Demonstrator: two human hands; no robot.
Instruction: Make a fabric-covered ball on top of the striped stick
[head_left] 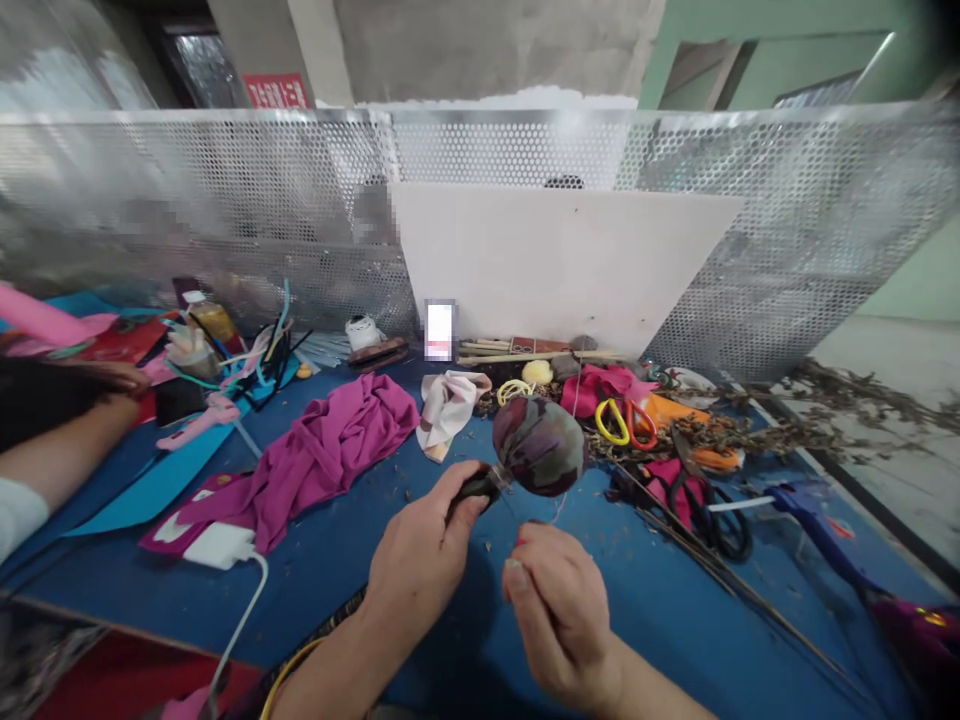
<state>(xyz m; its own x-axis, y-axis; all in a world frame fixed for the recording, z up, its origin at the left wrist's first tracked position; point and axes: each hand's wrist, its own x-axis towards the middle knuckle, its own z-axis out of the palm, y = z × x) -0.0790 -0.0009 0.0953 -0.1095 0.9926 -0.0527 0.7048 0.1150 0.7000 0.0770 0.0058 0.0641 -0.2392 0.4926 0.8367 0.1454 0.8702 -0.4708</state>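
My left hand (420,560) is closed round the dark gathered neck of a stuffed fabric ball (540,445), patterned purple and green, held just above the blue table (375,560). My right hand (559,605) is pinched shut on a thin thread (564,500) that runs up to the ball. A small red thing shows at its fingertips; I cannot make out what it is.
Magenta cloth (322,455) and a white cloth (446,405) lie behind my hands. Yellow-handled scissors (621,420), black scissors (709,515) and dried twigs (750,435) lie to the right. A white charger (217,545) sits left. Another person's arm (52,460) rests far left. A perforated metal screen (225,200) backs the table.
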